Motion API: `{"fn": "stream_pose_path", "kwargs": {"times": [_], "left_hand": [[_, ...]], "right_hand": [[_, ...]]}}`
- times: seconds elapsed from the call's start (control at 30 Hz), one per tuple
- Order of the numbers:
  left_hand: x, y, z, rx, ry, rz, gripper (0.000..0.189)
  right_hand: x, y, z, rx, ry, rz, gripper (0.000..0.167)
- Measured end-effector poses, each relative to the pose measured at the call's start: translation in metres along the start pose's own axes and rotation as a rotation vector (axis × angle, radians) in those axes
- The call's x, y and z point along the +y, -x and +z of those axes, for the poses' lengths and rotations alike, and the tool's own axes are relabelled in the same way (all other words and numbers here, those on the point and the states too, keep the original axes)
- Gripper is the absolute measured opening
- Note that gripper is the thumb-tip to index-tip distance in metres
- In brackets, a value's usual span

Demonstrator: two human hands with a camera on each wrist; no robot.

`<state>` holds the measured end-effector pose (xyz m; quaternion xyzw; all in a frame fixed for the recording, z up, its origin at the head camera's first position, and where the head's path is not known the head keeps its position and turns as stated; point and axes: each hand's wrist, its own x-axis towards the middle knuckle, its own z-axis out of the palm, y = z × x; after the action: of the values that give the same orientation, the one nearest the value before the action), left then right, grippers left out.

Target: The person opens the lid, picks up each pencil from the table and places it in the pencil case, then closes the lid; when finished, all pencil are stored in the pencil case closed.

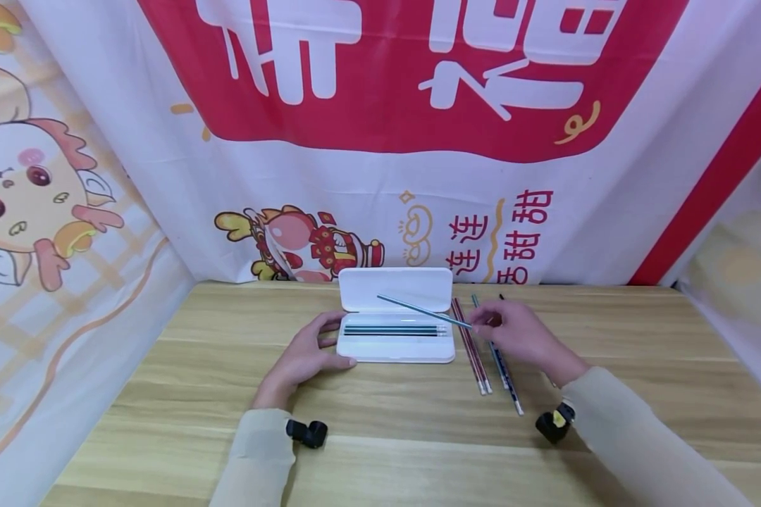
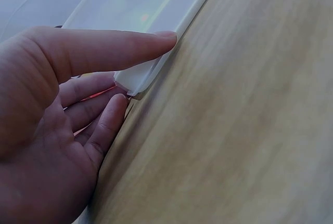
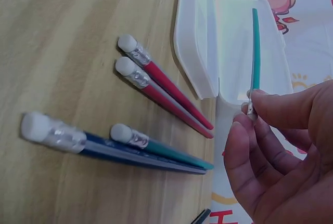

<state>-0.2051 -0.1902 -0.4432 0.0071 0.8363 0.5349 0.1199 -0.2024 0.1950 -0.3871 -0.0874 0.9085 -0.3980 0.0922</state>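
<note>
**On the desk (image 1: 418, 458), an open pencil case (image 1: 387, 351) with a green pencil (image 1: 415, 307) held above**

The white case sits far and central, its lid raised on the far side. The left hand (image 1: 307, 358) holds its left end between thumb and fingers; the right hand (image 1: 514, 334) pinches the green pencil by the eraser end. Stored pencils (image 1: 390, 334) lie inside; red pencils (image 3: 171, 87) and a blue pencil (image 3: 132, 156) lie just right.

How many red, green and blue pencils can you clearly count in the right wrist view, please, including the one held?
Red pencils: 2
Green pencils, one in the right hand: 2
Blue pencil: 1
Total: 5
Not counted: a dark tip at the bottom edge.
</note>
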Motion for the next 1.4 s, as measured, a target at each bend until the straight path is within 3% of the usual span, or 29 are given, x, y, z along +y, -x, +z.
{"fn": "stream_pose_path", "kwargs": {"times": [0.5, 0.8, 1.1, 1.4], "left_hand": [[0.001, 0.001, 0.000, 0.001, 0.017, -0.011, 0.088], [0.002, 0.001, 0.000, 0.005, 0.010, -0.013, 0.087], [0.002, 0.000, 0.001, 0.007, 0.010, -0.020, 0.087], [0.002, 0.000, 0.001, 0.011, 0.006, -0.024, 0.087]], "right_hand": [[-0.005, -0.029, 0.007, 0.013, -0.007, 0.007, 0.015], [0.000, -0.037, 0.019, 0.016, 0.029, -0.044, 0.016], [-0.003, -0.044, 0.026, 0.013, 0.071, -0.031, 0.015], [-0.004, -0.047, 0.031, 0.038, 0.037, -0.009, 0.013]]}}
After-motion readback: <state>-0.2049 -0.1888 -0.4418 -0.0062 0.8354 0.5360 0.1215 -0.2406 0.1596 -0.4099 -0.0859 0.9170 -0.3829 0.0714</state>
